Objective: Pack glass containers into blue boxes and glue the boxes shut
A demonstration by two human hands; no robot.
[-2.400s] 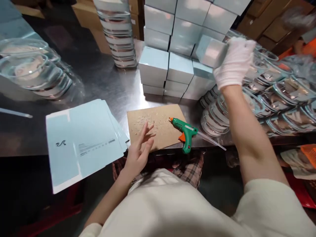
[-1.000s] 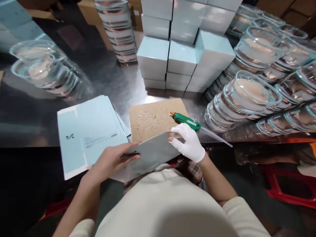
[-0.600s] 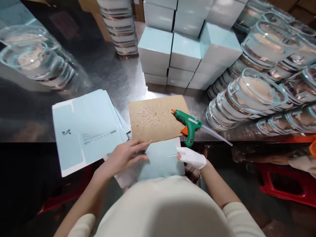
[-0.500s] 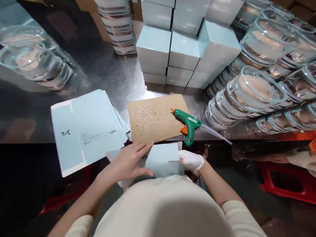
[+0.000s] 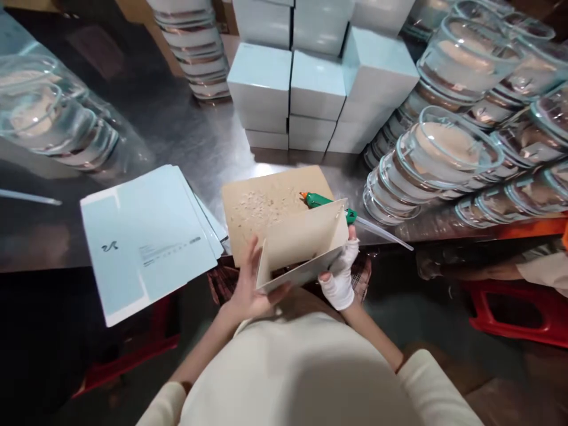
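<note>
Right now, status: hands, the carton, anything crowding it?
Left hand and gloved right hand both grip the half-folded carton blank, inside facing up. Glue gun lies just behind it on the cardboard mat.

Single view, head-worn camera: looks forward and steeply down over wearer's cream-clad torso, close above both hands, onto near edge of steel worktable (image 5: pixel 186 136).

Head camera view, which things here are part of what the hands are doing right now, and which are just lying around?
In hand:
- folded carton blank, held by the bare left hand and the gloved right hand

Lying about:
- stack of flat carton blanks
- green glue gun by the cardboard sheet
- finished pale blue boxes
- stacked clear bowls
</note>
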